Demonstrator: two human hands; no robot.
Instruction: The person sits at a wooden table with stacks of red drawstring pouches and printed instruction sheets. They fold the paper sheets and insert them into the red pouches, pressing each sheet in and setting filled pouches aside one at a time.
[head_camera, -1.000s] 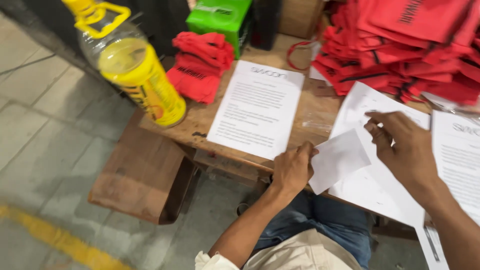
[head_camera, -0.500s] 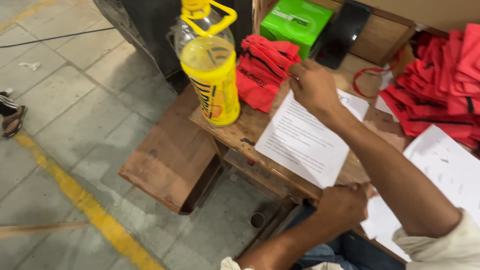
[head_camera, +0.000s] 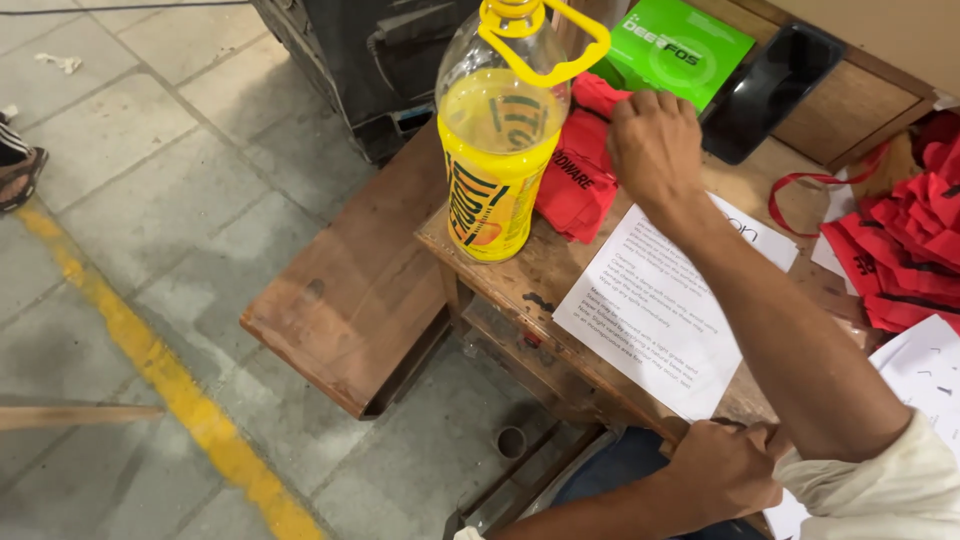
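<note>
Left hand (head_camera: 725, 470) nearest, curled shut at the near edge of the wooden table (head_camera: 545, 275), gripping the edge or the bottom of the printed sheet (head_camera: 665, 305); which one, cannot tell. Sheet lies flat mid-table. Right hand (head_camera: 655, 145) reaches across it, fingers bunched down onto the small red cloth pile (head_camera: 577, 180) near the far-left corner. Yellow bottle (head_camera: 497, 150) upright at the left edge, just beside the pile. Green box (head_camera: 680, 45) beyond.

One view only: our head camera, looking steeply down, close over table (head_camera: 560, 265), floor at left.
</note>
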